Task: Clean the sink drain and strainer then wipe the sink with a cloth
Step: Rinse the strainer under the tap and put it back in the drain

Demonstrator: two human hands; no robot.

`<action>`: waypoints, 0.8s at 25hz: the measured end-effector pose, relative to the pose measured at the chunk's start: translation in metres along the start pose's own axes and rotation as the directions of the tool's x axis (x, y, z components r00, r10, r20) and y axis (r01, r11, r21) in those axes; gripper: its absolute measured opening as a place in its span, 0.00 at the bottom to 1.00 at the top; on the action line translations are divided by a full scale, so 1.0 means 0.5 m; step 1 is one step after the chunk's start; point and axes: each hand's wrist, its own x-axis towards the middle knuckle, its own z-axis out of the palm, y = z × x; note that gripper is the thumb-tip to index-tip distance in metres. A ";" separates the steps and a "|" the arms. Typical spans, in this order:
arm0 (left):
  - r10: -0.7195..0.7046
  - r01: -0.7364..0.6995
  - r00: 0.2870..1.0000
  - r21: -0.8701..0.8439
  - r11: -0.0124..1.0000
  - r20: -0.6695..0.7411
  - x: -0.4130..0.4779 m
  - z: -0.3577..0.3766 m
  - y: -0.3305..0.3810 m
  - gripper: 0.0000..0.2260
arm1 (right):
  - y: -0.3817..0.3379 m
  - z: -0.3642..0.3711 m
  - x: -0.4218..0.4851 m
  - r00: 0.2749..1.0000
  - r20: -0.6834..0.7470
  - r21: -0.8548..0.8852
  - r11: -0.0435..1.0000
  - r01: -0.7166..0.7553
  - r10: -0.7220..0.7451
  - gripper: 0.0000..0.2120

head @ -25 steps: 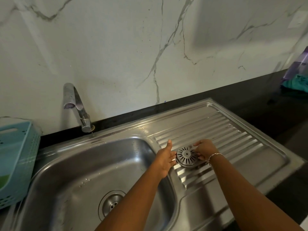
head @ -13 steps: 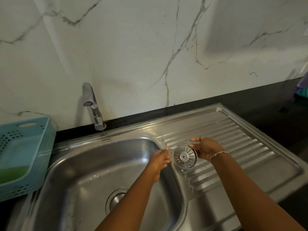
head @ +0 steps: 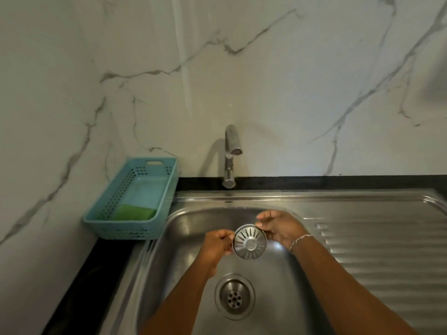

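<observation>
Nearest, the drain (head: 234,296) lies open in the floor of the sink (head: 183,228) with its strainer out, which I judge leaves both parts free for cleaning. Just beyond the drain and above it, the strainer (head: 250,241) hangs between the two hands, tilted with its slotted face toward the person, probably for inspection. The left hand (head: 217,243) curls its fingers onto the strainer's left edge, and the right hand (head: 280,228) pinches the upper right edge between thumb and fingertips. Farther beyond the drain stands the tap (head: 229,155), and far left of the drain a blue basket (head: 135,228) holds a green sponge (head: 134,212).
</observation>
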 end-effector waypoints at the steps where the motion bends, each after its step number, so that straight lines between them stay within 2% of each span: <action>1: 0.004 -0.003 1.000 0.006 1.000 -0.029 0.001 -0.021 -0.004 0.09 | -0.003 0.023 0.012 1.000 0.016 -0.017 1.000 0.003 -0.002 0.10; 5: 0.023 -0.017 0.996 0.070 0.997 -0.087 0.013 -0.082 -0.027 0.08 | -0.049 0.085 0.069 0.998 -0.027 0.006 0.998 0.065 -0.065 0.05; 11: -0.018 0.024 0.992 0.049 0.999 -0.125 0.037 -0.114 -0.065 0.14 | -0.151 0.134 0.176 0.966 -0.163 0.122 0.968 0.219 -0.198 0.11; 17: -0.097 0.092 0.980 -0.034 0.995 -0.174 0.044 -0.105 -0.098 0.11 | -0.149 0.143 0.238 0.941 -0.154 -0.067 0.954 0.293 -0.300 0.11; 20: -0.118 0.117 0.978 -0.017 0.993 -0.174 0.038 -0.101 -0.101 0.13 | -0.157 0.148 0.254 0.907 -0.134 -0.346 0.876 0.335 -0.399 0.10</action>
